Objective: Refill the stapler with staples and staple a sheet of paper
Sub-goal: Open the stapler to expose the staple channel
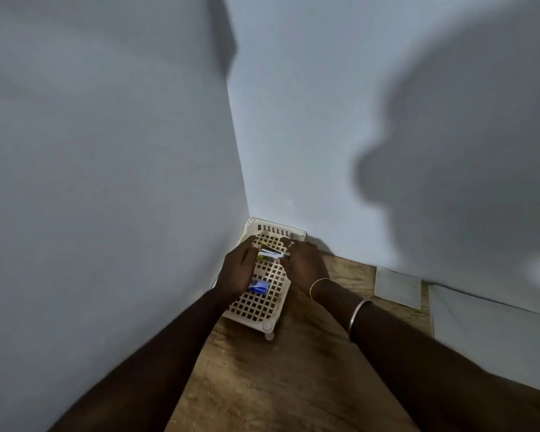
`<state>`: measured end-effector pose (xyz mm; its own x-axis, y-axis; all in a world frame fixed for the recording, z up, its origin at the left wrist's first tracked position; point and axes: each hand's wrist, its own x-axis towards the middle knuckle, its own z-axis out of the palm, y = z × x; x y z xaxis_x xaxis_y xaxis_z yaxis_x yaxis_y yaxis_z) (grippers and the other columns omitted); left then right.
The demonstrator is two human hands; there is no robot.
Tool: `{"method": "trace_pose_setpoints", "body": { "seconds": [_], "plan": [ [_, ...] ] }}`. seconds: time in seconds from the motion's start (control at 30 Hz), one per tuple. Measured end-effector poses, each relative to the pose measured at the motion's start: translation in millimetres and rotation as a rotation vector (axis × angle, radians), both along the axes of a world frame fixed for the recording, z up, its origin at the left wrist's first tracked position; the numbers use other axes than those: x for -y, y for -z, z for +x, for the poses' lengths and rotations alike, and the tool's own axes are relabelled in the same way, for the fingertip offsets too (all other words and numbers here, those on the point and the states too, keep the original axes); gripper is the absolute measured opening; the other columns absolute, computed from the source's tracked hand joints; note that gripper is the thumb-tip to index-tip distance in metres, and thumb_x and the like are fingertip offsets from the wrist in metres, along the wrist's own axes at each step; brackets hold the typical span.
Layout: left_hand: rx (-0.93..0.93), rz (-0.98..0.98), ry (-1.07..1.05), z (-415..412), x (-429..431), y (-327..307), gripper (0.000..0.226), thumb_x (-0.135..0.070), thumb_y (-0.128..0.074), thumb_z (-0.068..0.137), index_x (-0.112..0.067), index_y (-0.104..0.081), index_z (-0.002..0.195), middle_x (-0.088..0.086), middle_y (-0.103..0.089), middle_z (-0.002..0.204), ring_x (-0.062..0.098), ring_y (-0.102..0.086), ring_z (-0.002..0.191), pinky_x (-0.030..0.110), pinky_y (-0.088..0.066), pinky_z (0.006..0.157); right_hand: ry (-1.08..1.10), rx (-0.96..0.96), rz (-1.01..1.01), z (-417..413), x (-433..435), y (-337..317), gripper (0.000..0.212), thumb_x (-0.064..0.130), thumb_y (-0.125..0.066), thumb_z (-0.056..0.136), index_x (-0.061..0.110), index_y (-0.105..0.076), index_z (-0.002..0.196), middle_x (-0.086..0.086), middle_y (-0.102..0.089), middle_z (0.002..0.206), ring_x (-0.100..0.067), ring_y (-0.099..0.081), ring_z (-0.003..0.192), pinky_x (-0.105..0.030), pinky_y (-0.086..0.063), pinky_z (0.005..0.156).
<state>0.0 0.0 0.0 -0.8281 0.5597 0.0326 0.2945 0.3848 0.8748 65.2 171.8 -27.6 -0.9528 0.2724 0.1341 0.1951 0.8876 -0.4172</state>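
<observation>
Two hands meet over a small stapler at the 12 o'clock end of a white lattice tray. It looks light, rigid and hinged, so it is best held by its body. The left hand and the right hand each curl onto one end, with the staple box at 7 o'clock.

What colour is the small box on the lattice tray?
The small box is blue with a pale mark, on the lattice tray; the head view shows it.
</observation>
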Motion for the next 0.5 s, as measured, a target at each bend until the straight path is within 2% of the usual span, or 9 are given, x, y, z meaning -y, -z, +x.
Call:
{"method": "trace_pose_setpoints", "body": {
  "seconds": [0.07,0.13,0.2,0.27,0.33,0.4,0.5],
  "plan": [
    [0.07,-0.005,-0.051,-1.7,-2.8,2.2,0.028,-0.028,-0.038,0.111,-0.038,-0.063,0.119,-0.016,-0.073,0.11,-0.001,-0.071,0.098,0.015,-0.054,0.084,-0.004,0.048,0.046,-7.1,-0.5,2.9,0.041,0.025,-0.063,0.094,0.014,-0.06,0.133,-0.008,-0.073,0.119,-0.029,-0.066,0.113,-0.042,-0.044,0.106],
    [0.128,-0.011,-0.081,-0.3,-6.0,5.0,0.026,-0.027,-0.04,0.11,-0.043,-0.06,0.113,-0.026,-0.068,0.103,-0.015,-0.066,0.091,0.003,-0.049,0.074,0.014,0.11,0.082,-12.6,-0.9,6.9,0.041,0.028,-0.064,0.094,0.013,-0.06,0.133,-0.008,-0.072,0.121,-0.028,-0.065,0.115,-0.043,-0.041,0.109],
    [0.183,0.0,-0.113,-1.0,-8.9,8.9,0.024,-0.026,-0.041,0.11,-0.033,-0.062,0.121,-0.029,-0.063,0.104,-0.024,-0.062,0.087,-0.002,-0.045,0.07,0.012,0.162,0.116,-18.8,-1.3,12.1,0.039,0.031,-0.062,0.095,0.016,-0.061,0.131,-0.006,-0.072,0.121,-0.026,-0.064,0.117,-0.044,-0.037,0.111],
    [0.219,0.019,-0.115,-2.7,-9.9,11.6,0.029,-0.025,-0.042,0.11,-0.02,-0.063,0.129,-0.021,-0.066,0.106,-0.022,-0.063,0.087,-0.003,-0.044,0.068,0.01,0.164,0.146,-22.4,-1.1,15.7,0.033,0.031,-0.06,0.096,0.018,-0.063,0.126,-0.004,-0.073,0.118,-0.025,-0.065,0.116,-0.044,-0.034,0.11],
    [0.265,0.022,-0.138,-3.6,-11.8,14.7,0.033,-0.026,-0.042,0.11,-0.014,-0.064,0.132,-0.008,-0.07,0.113,-0.007,-0.068,0.095,0.002,-0.048,0.069,0.021,0.141,0.155,-24.5,-0.5,19.2,0.023,0.024,-0.061,0.095,0.019,-0.067,0.116,-0.004,-0.075,0.112,-0.025,-0.066,0.111,-0.044,-0.034,0.107],
    [0.308,0.051,-0.169,-4.7,-13.6,16.2,0.033,-0.026,-0.044,0.109,-0.013,-0.065,0.13,-0.002,-0.072,0.117,0.013,-0.069,0.107,0.01,-0.052,0.077,0.033,0.104,0.128,-26.1,-0.3,22.3,0.018,0.018,-0.062,0.093,0.017,-0.068,0.11,-0.005,-0.076,0.106,-0.026,-0.068,0.105,-0.044,-0.035,0.105],
    [0.364,0.091,-0.198,-7.6,-15.5,12.6,0.03,-0.024,-0.048,0.107,-0.011,-0.067,0.126,0.009,-0.072,0.123,0.028,-0.069,0.112,0.042,-0.054,0.1,0.03,0.079,0.116,-24.2,-1.1,22.1,0.017,0.014,-0.062,0.091,0.017,-0.069,0.107,-0.005,-0.077,0.101,-0.026,-0.07,0.101,-0.045,-0.036,0.106]
  ]
}}
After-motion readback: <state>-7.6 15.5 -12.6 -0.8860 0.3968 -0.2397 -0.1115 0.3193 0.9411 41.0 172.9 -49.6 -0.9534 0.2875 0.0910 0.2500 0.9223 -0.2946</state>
